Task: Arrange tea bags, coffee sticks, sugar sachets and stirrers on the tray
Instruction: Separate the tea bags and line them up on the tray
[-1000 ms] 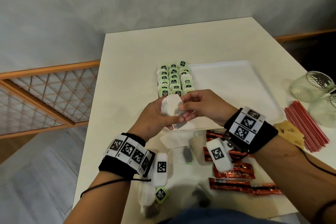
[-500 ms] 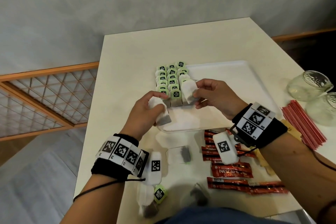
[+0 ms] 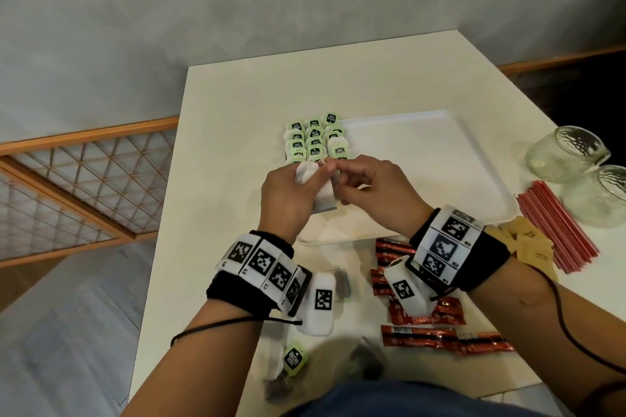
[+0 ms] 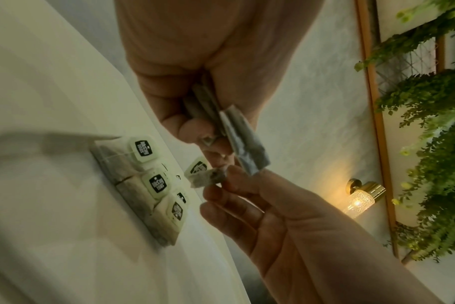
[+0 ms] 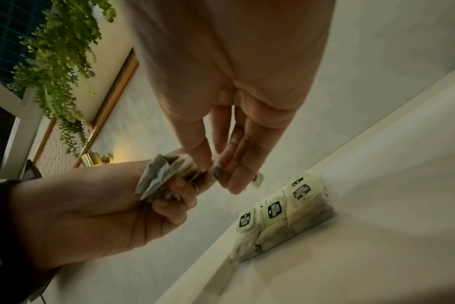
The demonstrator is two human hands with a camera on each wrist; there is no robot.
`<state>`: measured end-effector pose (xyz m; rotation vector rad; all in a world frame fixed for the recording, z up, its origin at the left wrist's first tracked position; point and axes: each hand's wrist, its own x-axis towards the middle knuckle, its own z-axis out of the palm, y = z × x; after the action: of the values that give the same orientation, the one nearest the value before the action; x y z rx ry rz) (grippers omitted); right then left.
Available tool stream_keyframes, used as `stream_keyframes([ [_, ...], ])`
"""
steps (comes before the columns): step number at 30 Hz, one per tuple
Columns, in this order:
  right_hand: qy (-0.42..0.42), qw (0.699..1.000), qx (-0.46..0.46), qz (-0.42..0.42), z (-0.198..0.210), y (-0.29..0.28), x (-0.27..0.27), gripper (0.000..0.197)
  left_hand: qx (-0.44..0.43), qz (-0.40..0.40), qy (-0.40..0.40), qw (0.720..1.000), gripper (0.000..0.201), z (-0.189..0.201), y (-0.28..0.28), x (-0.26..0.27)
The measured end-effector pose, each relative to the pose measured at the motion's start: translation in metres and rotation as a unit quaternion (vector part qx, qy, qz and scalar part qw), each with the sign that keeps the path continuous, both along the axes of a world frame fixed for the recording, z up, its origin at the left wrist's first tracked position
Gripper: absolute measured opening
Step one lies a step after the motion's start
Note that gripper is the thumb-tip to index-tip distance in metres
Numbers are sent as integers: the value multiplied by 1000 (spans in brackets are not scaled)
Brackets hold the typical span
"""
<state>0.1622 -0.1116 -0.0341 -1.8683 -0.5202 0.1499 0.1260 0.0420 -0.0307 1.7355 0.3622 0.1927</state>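
Note:
On the white tray [image 3: 423,162], tea bags with green tags [image 3: 315,142] lie in three rows at its left end; they also show in the wrist views [image 4: 148,181] [image 5: 273,214]. My left hand [image 3: 301,179] grips a small stack of tea bags [image 3: 320,193] [image 4: 221,119] just above the tray's near left part. My right hand [image 3: 333,167] meets it from the right. Its thumb and fingers pinch one tea bag [image 4: 208,176] at the top of that stack.
Red coffee sticks [image 3: 440,338] lie on the table in front of the tray, with brown sugar sachets [image 3: 528,244] and red stirrers [image 3: 555,223] to the right. Two glass jars [image 3: 565,152] stand at the right edge. Loose tea bags [image 3: 291,359] lie near the front edge.
The right hand carried a tea bag to the rows on the tray, then came back to the left hand's stack and now pinches another. The left hand moved slightly right.

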Motion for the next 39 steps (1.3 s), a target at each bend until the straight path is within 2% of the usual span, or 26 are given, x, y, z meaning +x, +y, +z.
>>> stream_keyframes([
  [3,57,997,53,26,3,-2,1,33,41,-6,4,999,29,2,7,0],
  [6,69,995,77,-7,6,-10,10,23,132,-33,5,991,14,2,19,1],
  [9,76,995,63,-31,6,-16,18,32,176,-65,3,982,8,5,30,-2],
  [12,142,989,36,22,6,-15,19,49,196,-91,4,976,6,6,35,-3],
  [16,181,978,33,100,3,-8,20,46,232,-118,9,965,8,13,36,-4],
  [19,186,977,30,97,2,-6,22,33,235,-134,15,962,9,18,38,-6],
  [23,147,985,-30,85,8,-10,27,17,256,-148,14,955,9,25,41,-6],
  [26,120,986,-76,88,14,-13,31,16,299,-139,17,944,29,21,44,-5],
  [28,136,985,-67,87,18,-13,31,12,316,-127,16,940,34,18,44,-4],
  [31,179,979,-37,88,23,-9,27,6,289,-108,9,951,28,15,41,-4],
  [34,208,975,-10,76,23,-4,26,1,161,-111,29,980,11,14,34,-5],
  [36,227,972,16,61,21,-3,27,2,80,-106,43,990,12,12,31,-7],
  [39,242,968,47,50,20,-3,28,5,49,-105,42,992,11,8,29,-9],
])
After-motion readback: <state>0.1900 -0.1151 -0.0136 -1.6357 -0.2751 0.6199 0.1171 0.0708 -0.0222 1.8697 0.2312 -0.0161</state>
